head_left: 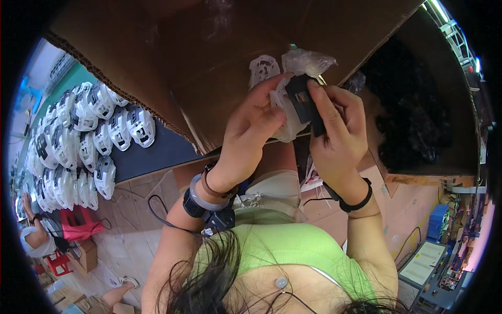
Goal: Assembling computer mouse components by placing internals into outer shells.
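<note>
Both hands meet in front of me at the mouth of a large cardboard box [209, 99]. My left hand [251, 120] is closed round a whitish translucent plastic shell [288, 112], thumb across its near face. My right hand [337, 120] pinches a black plastic piece [301, 99] with a cut-out, thumb and forefinger on its upper end. The black piece lies against the right side of the whitish shell; whether the two are joined I cannot tell. Just beyond my fingers are a crumpled clear plastic bag [308, 62] and another white perforated shell [263, 69].
On the dark table [157, 152] to the left stand rows of white shells with black inserts [78, 141]. A second cardboard box [434, 180] at the right holds a heap of black parts [408, 104]. Far left, another person [39, 235] sits near a pink stool [78, 225].
</note>
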Demonstrator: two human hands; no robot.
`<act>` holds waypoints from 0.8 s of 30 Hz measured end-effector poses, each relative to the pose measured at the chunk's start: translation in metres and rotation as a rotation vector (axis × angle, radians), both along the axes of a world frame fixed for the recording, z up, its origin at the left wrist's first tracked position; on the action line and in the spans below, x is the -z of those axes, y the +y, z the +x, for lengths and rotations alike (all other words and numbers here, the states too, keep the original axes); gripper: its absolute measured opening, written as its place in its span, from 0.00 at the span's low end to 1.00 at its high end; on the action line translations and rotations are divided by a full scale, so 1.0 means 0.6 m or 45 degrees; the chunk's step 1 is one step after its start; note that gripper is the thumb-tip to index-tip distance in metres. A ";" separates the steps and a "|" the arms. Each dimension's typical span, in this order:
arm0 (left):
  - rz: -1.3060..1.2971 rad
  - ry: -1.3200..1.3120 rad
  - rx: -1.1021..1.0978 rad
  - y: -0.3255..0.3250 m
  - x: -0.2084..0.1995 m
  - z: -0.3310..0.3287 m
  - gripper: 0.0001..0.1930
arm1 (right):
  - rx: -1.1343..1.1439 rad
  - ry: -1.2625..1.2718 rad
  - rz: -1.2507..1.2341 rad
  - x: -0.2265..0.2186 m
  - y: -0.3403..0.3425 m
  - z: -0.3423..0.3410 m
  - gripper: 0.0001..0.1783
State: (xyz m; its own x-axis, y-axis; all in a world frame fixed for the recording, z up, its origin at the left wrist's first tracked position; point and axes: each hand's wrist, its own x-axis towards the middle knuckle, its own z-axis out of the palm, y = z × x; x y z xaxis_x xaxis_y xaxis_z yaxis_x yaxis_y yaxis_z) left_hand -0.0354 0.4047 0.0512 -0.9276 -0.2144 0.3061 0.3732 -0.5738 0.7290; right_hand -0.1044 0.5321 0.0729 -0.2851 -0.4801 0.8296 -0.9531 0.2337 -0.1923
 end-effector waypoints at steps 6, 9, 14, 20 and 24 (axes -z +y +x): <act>-0.098 -0.051 -0.142 -0.006 -0.001 -0.005 0.21 | 0.005 -0.018 0.276 0.010 -0.015 0.002 0.28; -0.104 -0.117 -0.215 -0.016 0.008 -0.008 0.19 | -0.116 -0.042 0.366 0.018 -0.005 -0.015 0.25; -0.115 -0.209 -0.092 -0.025 0.008 -0.001 0.20 | -0.384 -0.523 0.132 0.043 0.016 -0.004 0.23; -0.260 -0.033 -0.271 -0.016 -0.004 -0.011 0.24 | -0.524 -1.383 -0.188 0.039 -0.008 -0.001 0.32; -0.394 -0.195 -0.069 -0.016 0.020 -0.004 0.26 | -0.422 -1.223 -0.256 0.051 -0.021 0.000 0.30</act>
